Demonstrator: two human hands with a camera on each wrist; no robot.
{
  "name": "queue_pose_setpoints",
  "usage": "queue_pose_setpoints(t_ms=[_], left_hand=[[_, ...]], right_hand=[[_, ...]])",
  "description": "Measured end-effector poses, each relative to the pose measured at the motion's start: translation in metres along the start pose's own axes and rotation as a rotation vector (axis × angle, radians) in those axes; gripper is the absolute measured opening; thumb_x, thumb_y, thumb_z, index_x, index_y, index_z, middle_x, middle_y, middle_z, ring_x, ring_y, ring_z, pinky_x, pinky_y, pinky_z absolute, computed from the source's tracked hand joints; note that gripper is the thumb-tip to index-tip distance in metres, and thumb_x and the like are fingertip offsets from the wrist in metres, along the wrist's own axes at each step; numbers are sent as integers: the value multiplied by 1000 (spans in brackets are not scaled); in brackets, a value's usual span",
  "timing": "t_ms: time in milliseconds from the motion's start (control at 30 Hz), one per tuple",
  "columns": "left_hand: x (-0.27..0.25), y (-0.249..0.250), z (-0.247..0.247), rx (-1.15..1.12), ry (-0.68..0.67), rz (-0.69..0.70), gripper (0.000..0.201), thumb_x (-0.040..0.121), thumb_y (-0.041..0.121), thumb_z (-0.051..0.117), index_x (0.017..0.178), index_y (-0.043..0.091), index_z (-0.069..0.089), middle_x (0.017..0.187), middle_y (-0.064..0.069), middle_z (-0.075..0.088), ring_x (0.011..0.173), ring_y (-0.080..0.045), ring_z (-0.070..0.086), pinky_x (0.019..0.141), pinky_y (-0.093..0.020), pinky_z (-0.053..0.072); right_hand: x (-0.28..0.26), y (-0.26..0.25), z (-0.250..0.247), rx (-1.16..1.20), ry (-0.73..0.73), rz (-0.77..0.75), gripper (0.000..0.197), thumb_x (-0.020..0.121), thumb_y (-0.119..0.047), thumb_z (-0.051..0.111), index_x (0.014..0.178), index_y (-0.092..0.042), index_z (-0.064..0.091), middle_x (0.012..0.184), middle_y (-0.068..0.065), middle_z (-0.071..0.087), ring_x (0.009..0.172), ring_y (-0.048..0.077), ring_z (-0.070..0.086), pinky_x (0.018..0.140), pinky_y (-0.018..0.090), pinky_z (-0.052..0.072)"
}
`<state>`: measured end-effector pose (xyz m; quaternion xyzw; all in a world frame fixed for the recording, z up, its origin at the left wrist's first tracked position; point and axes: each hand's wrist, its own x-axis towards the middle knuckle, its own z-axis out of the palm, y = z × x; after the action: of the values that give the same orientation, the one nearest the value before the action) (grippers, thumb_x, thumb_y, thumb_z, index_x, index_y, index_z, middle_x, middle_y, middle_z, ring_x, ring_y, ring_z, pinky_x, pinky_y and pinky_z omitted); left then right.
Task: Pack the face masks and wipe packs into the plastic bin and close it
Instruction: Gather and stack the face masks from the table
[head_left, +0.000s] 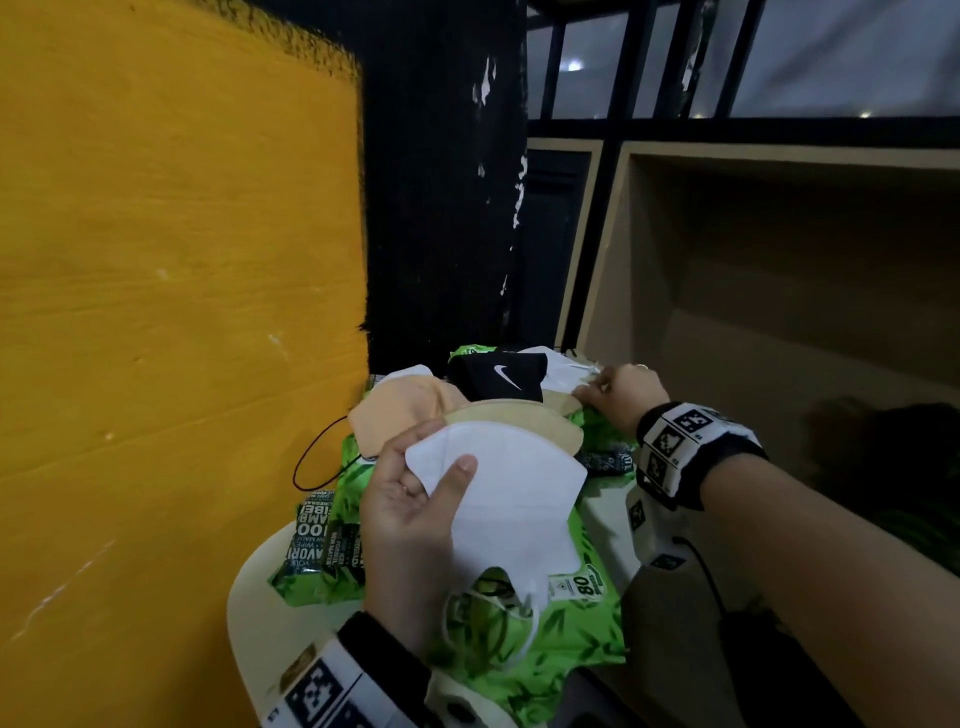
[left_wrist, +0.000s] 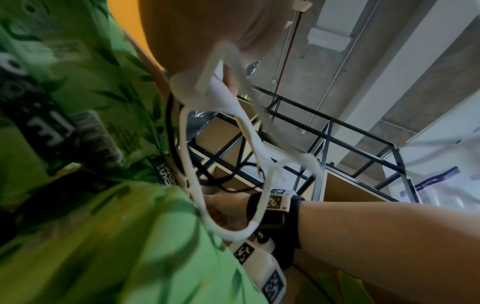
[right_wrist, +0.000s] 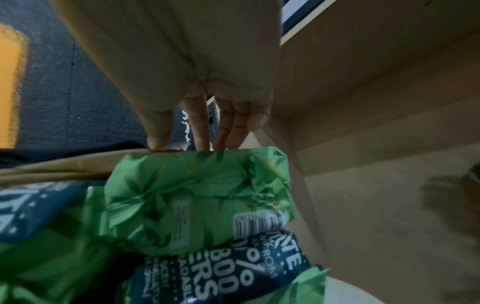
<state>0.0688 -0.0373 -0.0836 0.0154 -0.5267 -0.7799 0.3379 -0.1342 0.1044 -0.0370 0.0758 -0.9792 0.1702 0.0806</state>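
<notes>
My left hand grips a white face mask by its edge, thumb on top, above the green wipe packs; its ear loops dangle below. Further back lie a beige mask, a peach mask and a black mask with a white swoosh. My right hand reaches to the pile's far right and pinches the edge of another white mask. In the right wrist view its fingertips dip behind a green wipe pack. No plastic bin shows in any view.
The pile sits on a round white table against a yellow wall and a black pillar. An open wooden shelf cubby stands at the right. A thin red-black loop lies left of the pile.
</notes>
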Motion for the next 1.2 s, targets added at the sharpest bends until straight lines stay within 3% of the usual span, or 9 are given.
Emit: queue_pose_setpoints(t_ms=[233, 333, 433, 500, 633, 833, 967, 1067, 1200], left_hand=[[6, -6, 11, -79, -23, 14, 55, 90, -8, 51, 120, 37, 48, 94, -3, 70, 83, -10, 68, 73, -26, 58], [12, -6, 12, 8, -58, 36, 57, 89, 1, 58, 119, 49, 48, 140, -19, 48, 117, -20, 57, 103, -47, 46], [16, -3, 15, 157, -40, 43, 51, 91, 6, 57, 120, 47, 47, 126, -44, 37, 55, 1, 43, 78, -19, 48], [15, -2, 17, 203, -44, 87, 44, 92, 6, 55, 116, 42, 50, 87, -24, 53, 44, -2, 31, 63, -17, 38], [17, 1, 22, 210, -70, 42, 30, 93, 3, 54, 86, 31, 62, 90, 22, 60, 78, 20, 55, 78, 0, 41], [16, -1, 26, 184, -74, -50, 20, 96, 6, 50, 96, 16, 68, 85, 18, 60, 79, 9, 51, 75, -1, 41], [12, -1, 26, 167, -70, -99, 22, 96, 5, 50, 108, 8, 68, 85, 19, 58, 71, 11, 55, 69, 4, 41], [8, 4, 26, 150, -73, -121, 20, 94, 8, 52, 105, 8, 69, 92, 17, 63, 82, 18, 57, 85, -6, 43], [6, 6, 25, 6, -51, -217, 42, 91, 49, 47, 94, 17, 74, 114, -6, 68, 117, -25, 58, 109, -46, 39]], right_hand=[[1, -11, 0, 60, 4, 85, 31, 82, -31, 65, 94, -3, 63, 104, 19, 66, 98, 34, 62, 79, 34, 50], [-2, -12, -1, 125, 15, 78, 20, 83, -25, 64, 75, -8, 56, 93, 16, 60, 97, 32, 61, 73, 32, 45], [-11, -12, -6, 296, 102, 18, 34, 86, -19, 60, 58, -20, 40, 88, 10, 54, 85, 23, 53, 73, 29, 41], [-19, -13, -11, 445, 199, -30, 31, 88, -17, 57, 61, -19, 41, 87, 12, 58, 83, 24, 55, 79, 33, 47], [-37, -13, -26, 672, 356, -58, 27, 86, -11, 54, 64, -21, 41, 83, 15, 67, 83, 31, 67, 81, 44, 55], [-80, -16, -69, 992, 484, -218, 31, 84, 3, 52, 67, -21, 42, 65, -3, 58, 51, -2, 59, 55, 13, 49], [-118, -21, -96, 1225, 397, -537, 36, 83, 17, 49, 87, -19, 49, 55, -10, 65, 48, 2, 60, 53, 17, 53], [-139, -21, -94, 1140, 396, -665, 44, 84, 14, 52, 102, -26, 53, 65, -10, 68, 60, 1, 61, 62, 15, 53], [-152, -20, -72, 381, 565, -932, 27, 79, -3, 58, 99, -16, 69, 77, 1, 70, 71, -3, 57, 72, 4, 43]])
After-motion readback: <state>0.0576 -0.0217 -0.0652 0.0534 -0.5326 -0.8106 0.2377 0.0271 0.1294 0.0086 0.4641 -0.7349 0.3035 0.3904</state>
